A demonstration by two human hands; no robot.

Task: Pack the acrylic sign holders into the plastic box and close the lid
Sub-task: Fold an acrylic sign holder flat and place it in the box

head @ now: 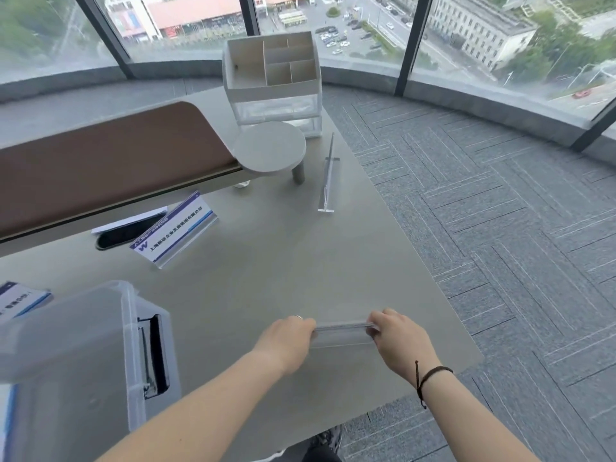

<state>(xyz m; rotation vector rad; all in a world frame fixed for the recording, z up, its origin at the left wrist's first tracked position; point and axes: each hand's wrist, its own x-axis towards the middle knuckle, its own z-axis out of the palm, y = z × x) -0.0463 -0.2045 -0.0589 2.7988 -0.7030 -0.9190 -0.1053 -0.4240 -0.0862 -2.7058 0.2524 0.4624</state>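
A clear acrylic sign holder (343, 335) is held near the table's front edge. My left hand (286, 341) grips its left end and my right hand (398, 338) grips its right end. The translucent plastic box (76, 361) stands at the lower left with its lid on and a black latch on its right side. Another sign holder with a blue and white card (175, 230) leans on the table beyond the box. A third, empty holder (328, 176) stands upright further back. A holder with a blue card (20, 300) peeks out behind the box.
A white compartment organiser (273, 78) on clear drawers stands at the table's far end, with a round grey stand (270, 150) before it. A brown raised shelf (110, 161) runs along the left. The grey table (300, 261) ends at right over carpet.
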